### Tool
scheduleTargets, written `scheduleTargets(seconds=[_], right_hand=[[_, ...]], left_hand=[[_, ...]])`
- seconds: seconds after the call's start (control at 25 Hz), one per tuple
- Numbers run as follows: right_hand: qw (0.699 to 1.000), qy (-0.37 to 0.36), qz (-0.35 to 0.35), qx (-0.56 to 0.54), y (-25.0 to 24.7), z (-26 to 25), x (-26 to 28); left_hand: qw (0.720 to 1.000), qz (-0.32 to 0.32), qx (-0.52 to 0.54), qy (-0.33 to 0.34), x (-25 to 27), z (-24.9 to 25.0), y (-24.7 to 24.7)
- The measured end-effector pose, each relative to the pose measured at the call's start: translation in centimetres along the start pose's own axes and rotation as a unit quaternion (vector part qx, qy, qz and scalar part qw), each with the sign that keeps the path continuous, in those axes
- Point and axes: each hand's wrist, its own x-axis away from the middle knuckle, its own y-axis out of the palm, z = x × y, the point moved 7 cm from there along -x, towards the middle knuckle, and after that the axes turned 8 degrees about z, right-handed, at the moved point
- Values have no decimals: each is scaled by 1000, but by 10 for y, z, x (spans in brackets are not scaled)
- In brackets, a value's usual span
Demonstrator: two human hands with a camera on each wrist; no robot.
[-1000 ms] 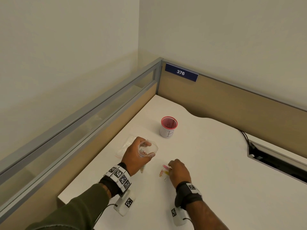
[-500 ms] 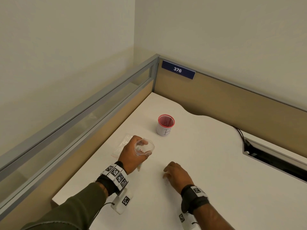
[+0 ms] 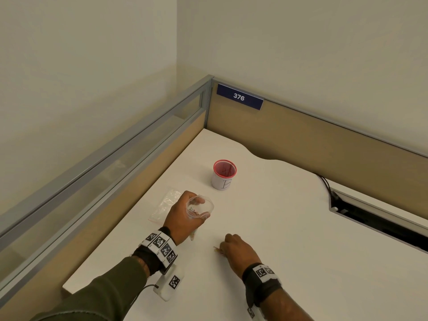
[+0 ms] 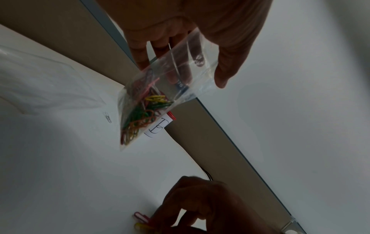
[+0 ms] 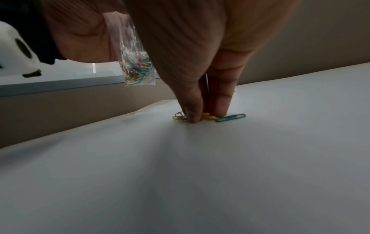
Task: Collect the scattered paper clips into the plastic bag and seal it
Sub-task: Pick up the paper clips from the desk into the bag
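My left hand [image 3: 185,214] holds a small clear plastic bag [image 4: 160,98] by its open mouth, a little above the white desk [image 3: 289,228]. Several coloured paper clips lie in the bag's lower part [image 5: 138,69]. My right hand [image 3: 234,249] is down on the desk, thumb and fingertips [image 5: 192,115] pinching a small cluster of loose clips [image 5: 208,117]: yellow and pink ones between the fingers. A green clip [image 5: 230,118] lies flat just right of the fingers. In the left wrist view pink and yellow clips [image 4: 141,220] show beside that hand.
A white cup with a red rim [image 3: 224,174] stands further back on the desk. A second clear bag [image 3: 165,205] lies flat left of my left hand. Partition walls close off the left and back. A cable slot [image 3: 370,218] opens at the right.
My right hand has slid toward me and a little right across the desk, over the loose clips. The left hand with the bag has stayed nearly still.
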Motion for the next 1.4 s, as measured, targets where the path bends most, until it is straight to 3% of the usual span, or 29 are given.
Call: scheduleTargets(seconds=[0.24, 0.48, 0.56, 0.72, 0.84, 0.92, 1.24, 1.4], right_hand=[[998, 58, 1, -11, -7, 10, -19], [968, 189, 49, -158, -32, 46, -18], [943, 210, 106, -234, -55, 47, -14], [855, 205, 240, -411, -131, 27, -13], [808, 165, 272, -495, -173, -2, -21], [806, 145, 274, -503, -182, -19, -27], [872, 113, 254, -402, -164, -48, -34], [871, 93, 287, -389, -172, -45, -29]], left_hand=[[1000, 1, -6, -10, 1, -2, -3], [1000, 10, -6, -7, -1, -3, -8], [1000, 6, -9, -8, -1, -4, -6], [1000, -5, -18, -8, 0, -3, 2], [1000, -12, -16, -4, -1, -2, 7], [1000, -14, -17, 0, -1, 1, 11], [999, -11, -28, 12, -5, 2, 12], [999, -19, -24, 12, -1, 5, 14]])
